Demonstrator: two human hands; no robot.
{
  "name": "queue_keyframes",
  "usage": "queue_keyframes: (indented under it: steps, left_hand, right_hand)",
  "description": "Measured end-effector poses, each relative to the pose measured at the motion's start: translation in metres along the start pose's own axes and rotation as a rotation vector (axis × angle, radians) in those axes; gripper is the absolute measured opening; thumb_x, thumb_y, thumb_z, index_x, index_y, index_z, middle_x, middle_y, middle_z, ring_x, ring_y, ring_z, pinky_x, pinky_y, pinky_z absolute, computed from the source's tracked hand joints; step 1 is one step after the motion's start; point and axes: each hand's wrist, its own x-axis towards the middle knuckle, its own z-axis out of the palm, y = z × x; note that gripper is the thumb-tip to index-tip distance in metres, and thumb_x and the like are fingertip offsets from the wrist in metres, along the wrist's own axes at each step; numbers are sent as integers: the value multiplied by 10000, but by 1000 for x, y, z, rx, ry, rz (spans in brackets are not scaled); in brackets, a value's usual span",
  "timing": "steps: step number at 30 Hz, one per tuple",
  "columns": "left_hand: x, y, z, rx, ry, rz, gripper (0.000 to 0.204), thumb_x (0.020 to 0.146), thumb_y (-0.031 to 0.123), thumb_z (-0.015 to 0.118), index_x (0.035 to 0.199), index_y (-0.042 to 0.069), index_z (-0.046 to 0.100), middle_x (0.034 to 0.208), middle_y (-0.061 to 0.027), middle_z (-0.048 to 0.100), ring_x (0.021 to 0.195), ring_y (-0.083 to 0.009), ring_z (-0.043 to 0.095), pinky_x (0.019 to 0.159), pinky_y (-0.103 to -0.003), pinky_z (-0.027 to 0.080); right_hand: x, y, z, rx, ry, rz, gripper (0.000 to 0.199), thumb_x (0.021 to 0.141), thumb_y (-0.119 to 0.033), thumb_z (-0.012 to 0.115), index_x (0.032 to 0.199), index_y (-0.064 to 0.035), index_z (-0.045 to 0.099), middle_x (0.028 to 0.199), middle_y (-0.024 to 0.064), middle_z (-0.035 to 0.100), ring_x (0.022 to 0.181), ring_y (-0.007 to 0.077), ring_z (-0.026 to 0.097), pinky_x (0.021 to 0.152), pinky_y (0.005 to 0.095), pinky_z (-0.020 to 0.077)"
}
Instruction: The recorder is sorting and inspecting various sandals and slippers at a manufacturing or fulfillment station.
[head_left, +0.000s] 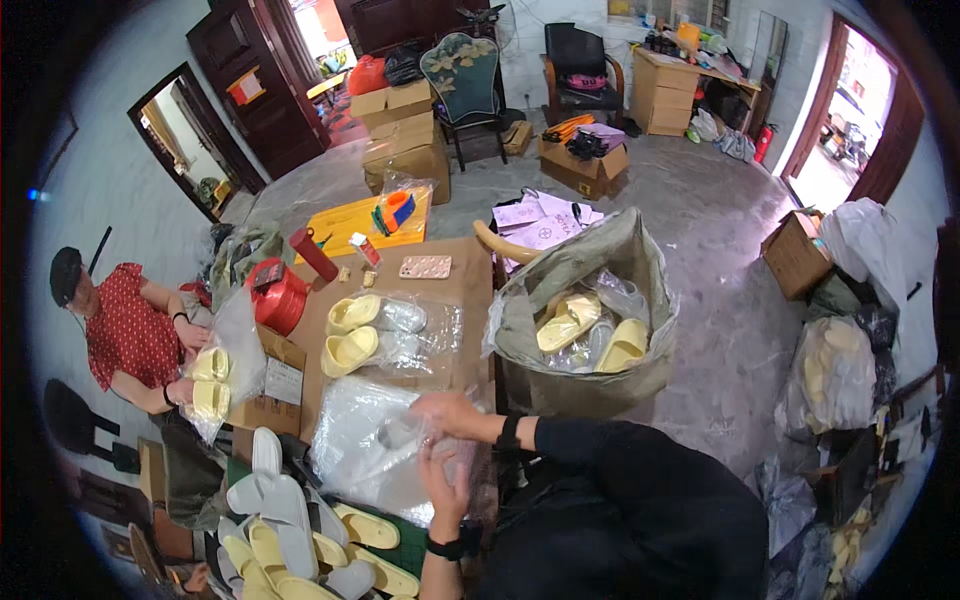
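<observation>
A stack of clear plastic bags (350,440) lies on the near part of the brown cardboard-covered table (478,330). My right hand (450,412) is closed on a clear plastic bag (405,432) at the stack's right side. Just below it, my left hand (445,485) grips the same bag near its edge, fingers curled and thumb apart. Something greyish shows through the plastic, too blurred to name. Beyond the stack, a pair of yellow and grey slippers (352,350) lies on clear plastic.
Loose yellow and grey slippers (285,520) pile up at the near left. A large woven sack (580,390) with bagged slippers stands right of the table. At left, a person in a red shirt (130,325) holds bagged yellow slippers (210,385). A phone (426,267) lies at the table's back.
</observation>
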Motion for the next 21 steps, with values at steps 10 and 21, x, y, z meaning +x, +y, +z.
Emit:
queue_keyframes:
  steps: [10,21]
  left_hand:
    - [53,19,84,-41,-434,224,271,761,129,625,1007,44,549,1052,-143,547,838,-309,559,714,-376,467]
    - [90,-26,209,295,-999,158,843,743,153,619,1399,247,98,1355,-276,239,858,-402,564,662,-427,495]
  right_hand:
    - [8,-65,-207,-432,799,-392,144,736,-19,593,874,-35,634,824,132,616,748,275,594,658,339,477]
    - [-72,-89,-327,-1010,639,113,96,722,-85,559,800,-62,608,770,129,600,716,323,582,604,377,468]
